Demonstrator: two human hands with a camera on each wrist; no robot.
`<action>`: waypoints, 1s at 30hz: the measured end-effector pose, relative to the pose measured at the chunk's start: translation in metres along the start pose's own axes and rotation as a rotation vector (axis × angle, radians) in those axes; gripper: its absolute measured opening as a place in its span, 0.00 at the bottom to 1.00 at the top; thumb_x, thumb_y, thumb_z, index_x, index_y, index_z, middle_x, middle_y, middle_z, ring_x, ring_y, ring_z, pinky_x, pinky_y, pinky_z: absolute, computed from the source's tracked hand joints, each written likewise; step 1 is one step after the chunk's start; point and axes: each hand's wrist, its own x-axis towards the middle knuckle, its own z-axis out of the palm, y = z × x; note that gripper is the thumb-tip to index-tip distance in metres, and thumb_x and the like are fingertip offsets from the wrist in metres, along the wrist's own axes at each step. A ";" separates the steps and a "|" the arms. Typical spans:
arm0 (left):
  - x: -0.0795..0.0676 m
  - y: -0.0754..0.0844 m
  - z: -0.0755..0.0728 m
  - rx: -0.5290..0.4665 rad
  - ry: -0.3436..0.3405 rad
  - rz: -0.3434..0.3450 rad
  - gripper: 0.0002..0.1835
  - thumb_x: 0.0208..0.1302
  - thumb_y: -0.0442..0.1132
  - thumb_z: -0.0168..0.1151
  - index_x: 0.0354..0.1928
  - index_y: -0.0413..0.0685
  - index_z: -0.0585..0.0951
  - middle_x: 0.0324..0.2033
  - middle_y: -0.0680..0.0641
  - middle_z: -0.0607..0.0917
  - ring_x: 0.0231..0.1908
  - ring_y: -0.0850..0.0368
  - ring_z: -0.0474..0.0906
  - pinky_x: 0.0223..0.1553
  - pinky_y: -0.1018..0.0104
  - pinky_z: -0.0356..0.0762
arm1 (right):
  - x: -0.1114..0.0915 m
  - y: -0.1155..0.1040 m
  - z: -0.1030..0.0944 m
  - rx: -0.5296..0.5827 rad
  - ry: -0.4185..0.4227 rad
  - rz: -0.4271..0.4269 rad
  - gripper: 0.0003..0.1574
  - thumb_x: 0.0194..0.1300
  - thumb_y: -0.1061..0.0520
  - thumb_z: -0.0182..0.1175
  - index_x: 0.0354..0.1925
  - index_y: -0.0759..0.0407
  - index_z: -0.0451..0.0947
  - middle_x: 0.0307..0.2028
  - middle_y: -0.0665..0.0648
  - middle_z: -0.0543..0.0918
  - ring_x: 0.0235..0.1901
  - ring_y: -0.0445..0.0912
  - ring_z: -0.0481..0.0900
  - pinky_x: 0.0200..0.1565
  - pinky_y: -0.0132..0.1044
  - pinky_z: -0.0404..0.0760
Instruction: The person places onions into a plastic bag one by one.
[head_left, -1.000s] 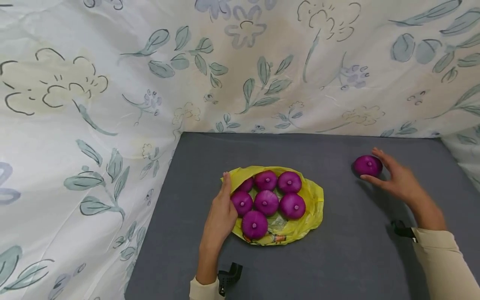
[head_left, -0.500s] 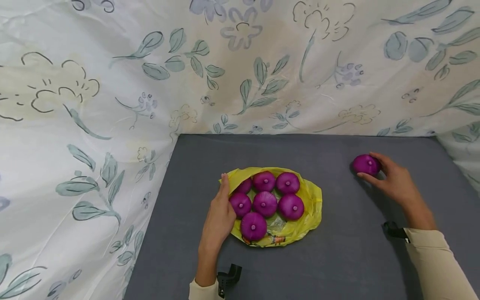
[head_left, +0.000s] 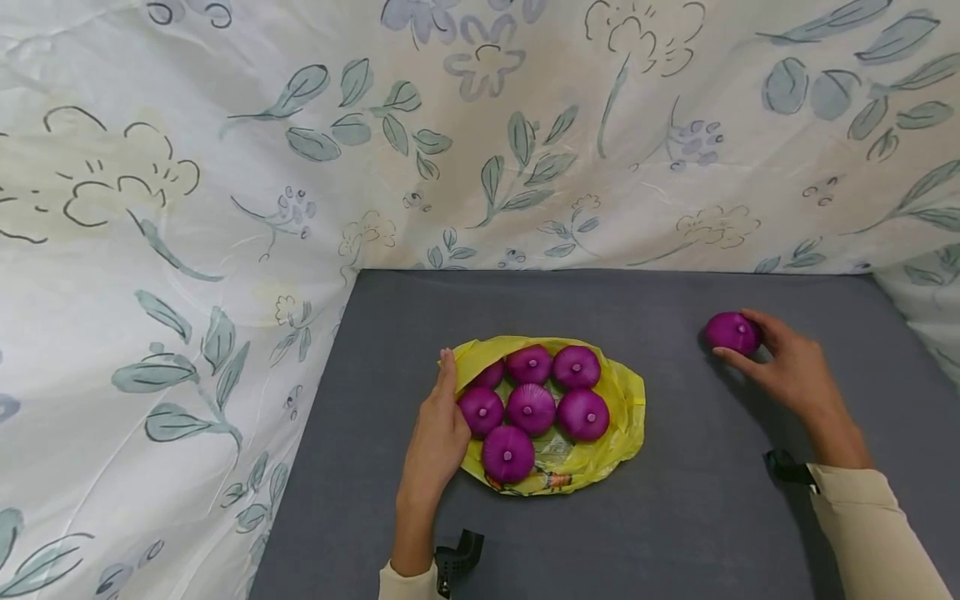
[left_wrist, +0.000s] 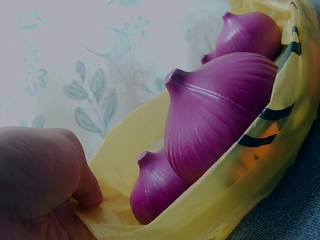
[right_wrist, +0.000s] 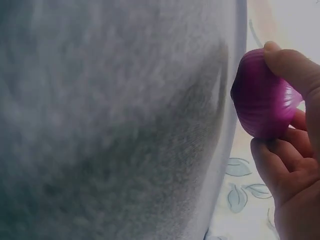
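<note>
A yellow plastic bag (head_left: 626, 392) lies open on the grey table (head_left: 675, 517) with several purple onions (head_left: 531, 407) on it. My left hand (head_left: 438, 433) rests on the bag's left edge, fingers lying along it beside the onions; the left wrist view shows the hand (left_wrist: 45, 185) pressing the yellow bag (left_wrist: 260, 175) next to the onions (left_wrist: 215, 115). At the far right a single purple onion (head_left: 731, 331) sits on the table, and my right hand (head_left: 783, 362) grips it between thumb and fingers. The right wrist view shows that onion (right_wrist: 262, 100) held in the fingers (right_wrist: 292, 65).
A floral white cloth (head_left: 187, 208) hangs behind the table and drapes down its left side. It also covers the far right corner (head_left: 930, 308). Bare grey table lies between the bag and the single onion and along the front.
My right hand's fingers have curled from spread beside the single onion to closed round it. The left hand and the bag have stayed put.
</note>
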 end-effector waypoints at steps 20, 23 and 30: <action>0.001 -0.001 0.001 -0.011 -0.013 -0.028 0.44 0.75 0.23 0.49 0.86 0.53 0.46 0.83 0.46 0.56 0.24 0.57 0.60 0.24 0.65 0.63 | -0.018 -0.028 -0.002 0.030 0.062 -0.059 0.53 0.60 0.48 0.81 0.76 0.62 0.70 0.68 0.78 0.74 0.59 0.78 0.77 0.51 0.68 0.76; 0.002 -0.001 0.002 -0.009 -0.014 -0.028 0.44 0.75 0.24 0.50 0.86 0.54 0.46 0.82 0.46 0.57 0.21 0.59 0.56 0.22 0.66 0.61 | -0.021 -0.033 -0.003 0.047 0.064 -0.080 0.53 0.58 0.49 0.82 0.76 0.59 0.71 0.68 0.77 0.75 0.59 0.77 0.78 0.57 0.38 0.81; 0.003 -0.001 0.002 -0.014 -0.014 -0.011 0.44 0.74 0.23 0.49 0.86 0.52 0.47 0.82 0.42 0.57 0.19 0.61 0.54 0.21 0.66 0.60 | -0.026 -0.044 -0.002 0.108 0.065 -0.149 0.54 0.53 0.56 0.85 0.75 0.54 0.73 0.67 0.74 0.77 0.57 0.76 0.79 0.47 0.07 0.60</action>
